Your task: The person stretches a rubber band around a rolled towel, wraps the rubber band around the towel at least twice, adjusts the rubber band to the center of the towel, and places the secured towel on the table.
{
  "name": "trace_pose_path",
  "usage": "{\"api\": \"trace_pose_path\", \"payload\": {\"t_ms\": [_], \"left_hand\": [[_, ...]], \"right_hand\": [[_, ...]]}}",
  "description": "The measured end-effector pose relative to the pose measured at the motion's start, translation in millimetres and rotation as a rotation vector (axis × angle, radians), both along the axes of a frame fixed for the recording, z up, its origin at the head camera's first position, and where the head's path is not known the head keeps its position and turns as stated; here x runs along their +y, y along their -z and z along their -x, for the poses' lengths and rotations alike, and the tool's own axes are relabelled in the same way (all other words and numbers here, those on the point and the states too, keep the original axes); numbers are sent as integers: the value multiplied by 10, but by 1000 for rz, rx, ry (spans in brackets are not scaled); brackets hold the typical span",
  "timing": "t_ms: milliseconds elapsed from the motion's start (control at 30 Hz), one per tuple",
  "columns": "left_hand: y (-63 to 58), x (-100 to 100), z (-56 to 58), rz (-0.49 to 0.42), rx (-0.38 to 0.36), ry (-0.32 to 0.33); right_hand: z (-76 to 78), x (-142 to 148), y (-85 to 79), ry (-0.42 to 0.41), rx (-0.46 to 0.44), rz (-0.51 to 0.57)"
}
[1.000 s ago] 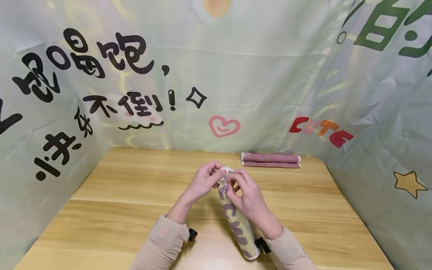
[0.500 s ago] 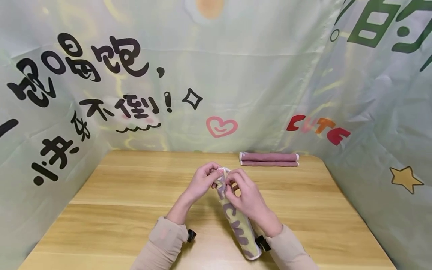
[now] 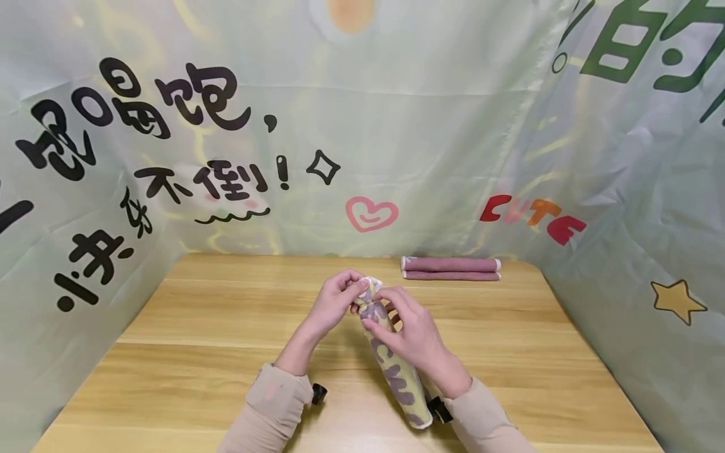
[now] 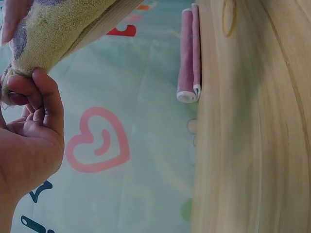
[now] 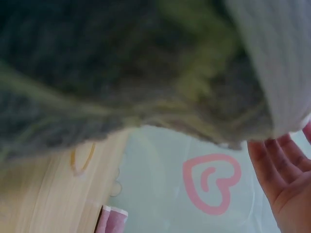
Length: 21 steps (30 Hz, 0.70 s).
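Note:
A rolled terry towel [image 3: 396, 377], yellow with purple patterning and a white edge, slants between both hands above the table. My left hand [image 3: 334, 302] pinches its upper end, where the cloth is bunched into a narrow neck. Just below, my right hand [image 3: 416, 330] holds the roll, its thumb on the near face and the other fingers at the far side, partly hidden. In the left wrist view, curled fingers [image 4: 46, 97] grip the gathered towel tip. Blurred towel [image 5: 121, 73] fills the top of the right wrist view, with the right hand [image 5: 291, 184] at the edge.
A pinkish-purple rolled cloth [image 3: 451, 268] with white ends lies at the back right of the wooden table [image 3: 198, 352]. Printed fabric [image 3: 430, 138] encloses the table at the back and both sides. A black clip-like piece sits at each cuff.
The left hand has shifted slightly left with the towel's end, and a narrow neck now shows below it. My right hand's thumb and fingers have spread wider around the roll.

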<state>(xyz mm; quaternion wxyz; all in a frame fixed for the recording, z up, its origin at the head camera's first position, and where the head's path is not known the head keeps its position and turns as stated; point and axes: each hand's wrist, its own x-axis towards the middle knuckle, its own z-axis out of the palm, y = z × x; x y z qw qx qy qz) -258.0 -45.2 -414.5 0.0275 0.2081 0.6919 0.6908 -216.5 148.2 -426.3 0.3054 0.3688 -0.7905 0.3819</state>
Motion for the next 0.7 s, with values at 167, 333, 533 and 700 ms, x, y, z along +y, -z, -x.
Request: {"api": "trace_pose_path", "payload": {"t_ms": [167, 333, 533, 700], "left_hand": [[-7, 13, 10, 6, 11, 3], [-18, -11, 6, 39, 83, 60], [-10, -119, 24, 100, 178, 184], [-18, -151, 26, 109, 205, 268]], "right_hand": [[-19, -8, 6, 19, -58, 34], [-21, 1, 2, 10, -148, 151], [-61, -11, -62, -53, -328, 260], [-83, 15, -71, -131, -360, 256]]}}
